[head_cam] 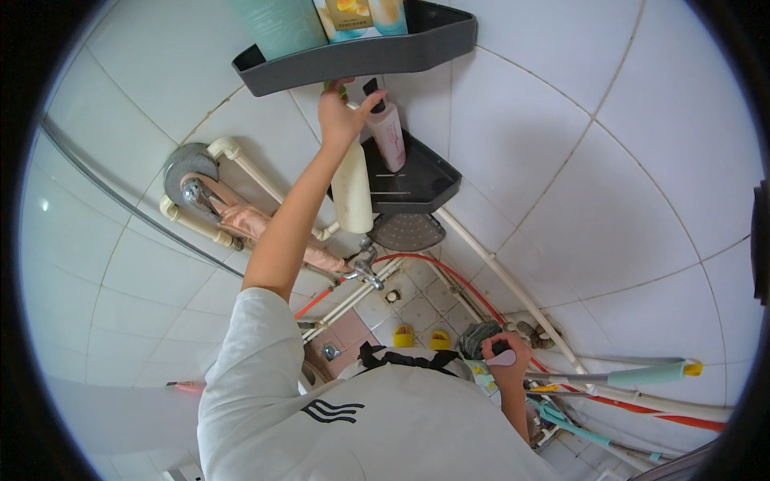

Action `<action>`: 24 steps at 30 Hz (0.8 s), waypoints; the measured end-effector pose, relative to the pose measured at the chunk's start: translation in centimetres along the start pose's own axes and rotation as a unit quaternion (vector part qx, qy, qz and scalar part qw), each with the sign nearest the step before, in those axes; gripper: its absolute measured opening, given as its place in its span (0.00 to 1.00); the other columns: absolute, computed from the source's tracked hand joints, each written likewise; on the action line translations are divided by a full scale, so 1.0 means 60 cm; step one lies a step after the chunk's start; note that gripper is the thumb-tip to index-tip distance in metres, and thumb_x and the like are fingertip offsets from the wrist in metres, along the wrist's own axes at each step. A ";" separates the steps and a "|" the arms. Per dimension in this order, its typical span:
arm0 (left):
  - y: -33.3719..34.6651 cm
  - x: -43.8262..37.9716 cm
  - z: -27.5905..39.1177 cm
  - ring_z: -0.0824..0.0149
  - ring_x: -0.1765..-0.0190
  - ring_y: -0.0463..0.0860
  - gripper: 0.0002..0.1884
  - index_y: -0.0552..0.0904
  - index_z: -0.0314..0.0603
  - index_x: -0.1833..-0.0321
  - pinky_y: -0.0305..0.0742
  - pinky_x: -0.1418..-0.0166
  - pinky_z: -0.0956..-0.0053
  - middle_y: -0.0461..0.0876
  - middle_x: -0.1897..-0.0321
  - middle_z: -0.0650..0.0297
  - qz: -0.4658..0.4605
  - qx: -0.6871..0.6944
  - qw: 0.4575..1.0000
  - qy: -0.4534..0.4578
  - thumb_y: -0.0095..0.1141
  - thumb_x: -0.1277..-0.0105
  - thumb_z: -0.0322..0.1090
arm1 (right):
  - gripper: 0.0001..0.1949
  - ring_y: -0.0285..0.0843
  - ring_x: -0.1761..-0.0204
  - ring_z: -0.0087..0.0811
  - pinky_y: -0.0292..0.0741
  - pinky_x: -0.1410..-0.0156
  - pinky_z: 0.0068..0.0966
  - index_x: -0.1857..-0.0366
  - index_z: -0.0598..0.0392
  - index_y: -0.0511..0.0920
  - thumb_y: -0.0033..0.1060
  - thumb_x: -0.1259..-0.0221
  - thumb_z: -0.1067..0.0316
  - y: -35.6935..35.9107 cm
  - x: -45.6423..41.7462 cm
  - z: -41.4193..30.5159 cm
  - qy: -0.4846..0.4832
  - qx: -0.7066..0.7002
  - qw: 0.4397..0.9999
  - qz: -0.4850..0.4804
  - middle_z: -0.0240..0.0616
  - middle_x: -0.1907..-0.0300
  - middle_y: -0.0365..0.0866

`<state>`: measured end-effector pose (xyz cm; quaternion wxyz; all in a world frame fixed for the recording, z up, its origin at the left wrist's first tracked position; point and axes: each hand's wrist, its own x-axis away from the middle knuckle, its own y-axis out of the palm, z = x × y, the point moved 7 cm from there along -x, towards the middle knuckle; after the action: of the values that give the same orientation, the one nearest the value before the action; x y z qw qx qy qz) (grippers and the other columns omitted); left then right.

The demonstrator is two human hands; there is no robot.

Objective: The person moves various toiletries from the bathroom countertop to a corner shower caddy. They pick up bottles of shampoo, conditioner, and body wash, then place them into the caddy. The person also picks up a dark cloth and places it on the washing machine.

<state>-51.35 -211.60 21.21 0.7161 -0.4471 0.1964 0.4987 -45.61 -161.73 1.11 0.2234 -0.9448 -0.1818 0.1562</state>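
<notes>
My left hand (pixel 340 117) reaches up below the upper grey corner shelf (pixel 361 63), its fingers around the top of a cream bottle (pixel 353 192). Part of a green cap (pixel 335 90) shows between the fingers. The bottle overlaps the left side of a lower black corner shelf (pixel 415 186); whether its base touches anything, I cannot tell. Beside it a pink pump bottle (pixel 388 135) with a black top stands tilted in view on that shelf, close to my thumb. Low at my right side, my right hand (pixel 510 358) grips a lilac handle (pixel 502 359), with a grey scrubber head (pixel 478 338) just past the fingers.
A green container (pixel 280 27) and a printed package (pixel 361 18) occupy the upper shelf. Left are pipes (pixel 255 171), a cloth-wrapped fitting (pixel 246 219) and a metal tap (pixel 365 270). A red hose (pixel 448 270) crosses behind. Mop handles (pixel 646 374) lean at right.
</notes>
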 end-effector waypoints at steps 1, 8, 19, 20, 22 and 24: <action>-0.016 0.006 0.007 0.61 0.64 0.79 0.30 0.84 0.33 0.55 0.76 0.56 0.68 0.84 0.62 0.56 0.025 0.017 1.000 0.006 0.79 0.50 0.51 | 0.07 0.82 0.75 0.32 0.77 0.66 0.26 0.72 0.55 0.82 0.73 0.52 0.71 0.000 0.000 -0.002 -0.004 -0.001 1.000 0.004 0.38 0.76 0.82; -0.135 0.077 0.046 0.69 0.66 0.73 0.17 0.83 0.35 0.55 0.71 0.60 0.73 0.77 0.69 0.63 0.150 0.064 0.987 -0.011 0.73 0.40 0.38 | 0.07 0.81 0.75 0.31 0.76 0.67 0.25 0.74 0.55 0.82 0.73 0.55 0.72 0.003 -0.001 -0.011 0.003 -0.025 1.000 -0.013 0.37 0.76 0.82; -0.185 0.076 0.063 0.77 0.71 0.70 0.10 0.82 0.36 0.54 0.66 0.66 0.80 0.72 0.73 0.69 0.240 0.171 0.954 -0.063 0.66 0.32 0.33 | 0.08 0.82 0.74 0.31 0.77 0.66 0.25 0.72 0.54 0.82 0.74 0.56 0.72 0.009 0.005 -0.016 -0.019 -0.024 0.999 -0.022 0.36 0.75 0.82; -0.183 0.075 0.062 0.76 0.70 0.70 0.10 0.82 0.35 0.54 0.67 0.65 0.79 0.73 0.73 0.68 0.238 0.196 0.949 -0.075 0.66 0.33 0.33 | 0.08 0.82 0.74 0.31 0.77 0.66 0.26 0.72 0.54 0.82 0.74 0.57 0.72 0.010 0.006 -0.016 -0.018 -0.029 0.999 -0.025 0.36 0.75 0.83; -0.187 0.069 0.076 0.75 0.69 0.70 0.10 0.82 0.35 0.55 0.67 0.64 0.78 0.74 0.72 0.67 0.255 0.170 0.951 -0.042 0.66 0.33 0.33 | 0.08 0.82 0.74 0.31 0.77 0.65 0.26 0.72 0.54 0.82 0.74 0.57 0.72 0.012 0.008 -0.018 -0.026 -0.027 0.999 -0.030 0.36 0.75 0.83; -0.184 0.061 0.091 0.74 0.68 0.71 0.10 0.81 0.35 0.56 0.68 0.63 0.77 0.75 0.70 0.66 0.276 0.153 0.949 -0.002 0.66 0.33 0.33 | 0.08 0.83 0.73 0.31 0.78 0.65 0.26 0.72 0.54 0.82 0.74 0.56 0.72 0.014 0.011 -0.015 -0.023 -0.028 0.999 -0.034 0.36 0.74 0.83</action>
<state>-40.85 -206.17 26.32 0.6106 -0.2593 0.3849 0.6416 -44.47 -162.52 1.33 0.1974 -0.9402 -0.2233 0.1648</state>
